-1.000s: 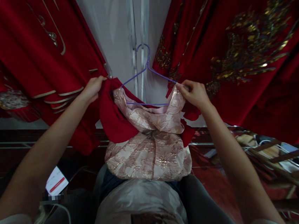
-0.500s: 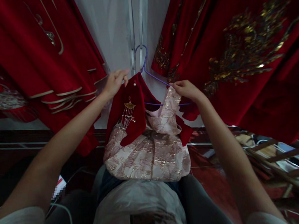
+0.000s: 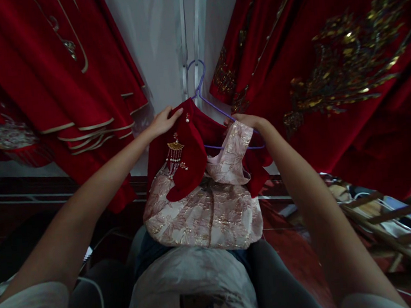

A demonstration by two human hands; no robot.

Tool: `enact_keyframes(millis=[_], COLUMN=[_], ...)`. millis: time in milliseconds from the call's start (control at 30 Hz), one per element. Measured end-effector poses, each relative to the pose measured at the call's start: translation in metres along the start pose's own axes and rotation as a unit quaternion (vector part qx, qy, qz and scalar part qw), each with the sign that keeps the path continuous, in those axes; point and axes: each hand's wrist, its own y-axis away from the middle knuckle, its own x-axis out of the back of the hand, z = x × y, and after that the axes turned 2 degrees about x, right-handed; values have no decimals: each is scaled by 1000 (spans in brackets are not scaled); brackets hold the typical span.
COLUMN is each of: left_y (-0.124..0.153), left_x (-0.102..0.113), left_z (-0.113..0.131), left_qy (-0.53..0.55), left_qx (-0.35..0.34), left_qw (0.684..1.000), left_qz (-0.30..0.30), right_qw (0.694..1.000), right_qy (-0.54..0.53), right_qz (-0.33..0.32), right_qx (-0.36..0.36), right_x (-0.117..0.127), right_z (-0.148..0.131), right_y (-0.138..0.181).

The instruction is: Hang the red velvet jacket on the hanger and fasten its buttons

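While both hands' fingers pinch the red garment (image 3: 186, 156), its folds hide most of the purple hanger (image 3: 208, 103).

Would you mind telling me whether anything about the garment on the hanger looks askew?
Yes: the red velvet garment with pale pink brocade lining sits unevenly on the thin purple wire hanger. By the left hand its red front with a gold tassel ornament is closed over; by the right hand the lining is exposed.

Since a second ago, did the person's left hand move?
Yes. The left hand, gripping the red velvet jacket flap, moved right toward the purple wire hanger, folding the flap over the pink brocade lining.
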Motion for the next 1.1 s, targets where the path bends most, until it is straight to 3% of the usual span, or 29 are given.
enact_keyframes(millis=[167,267,433,533,667,767,833,1000,1100], left_y=[3,6,9,11,14,16,19,33,40], left_x=[2,3,-1,-8,-13,-15,-16,-17,-15], left_z=[2,4,5,5,4,5,8,16,21], left_qy=[3,-2,-50,-69,-61,-53,-50,-41,-43], left_qx=[1,-1,-16,-17,-16,-12,-6,-3,-4], left_qw=[1000,1000,997,992,990,990,991,989,987], left_qz=[11,28,63,108,129,128,127,144,156], right_qw=[981,957,940,937,954,990,991,962,944], right_qy=[126,192,192,184,123,-36,-120,-243,-320], right_qz=[146,204,195,222,232,110,50,123,48], right_qx=[8,-77,-203,-198,-146,-81,-37,3,68], right_x=[-1,6,40,66,81,64,39,-42,-84], right_z=[-14,-14,15,28,19,2,-11,-50,-75], right_y=[4,12,41,71,109,119,112,77,64])
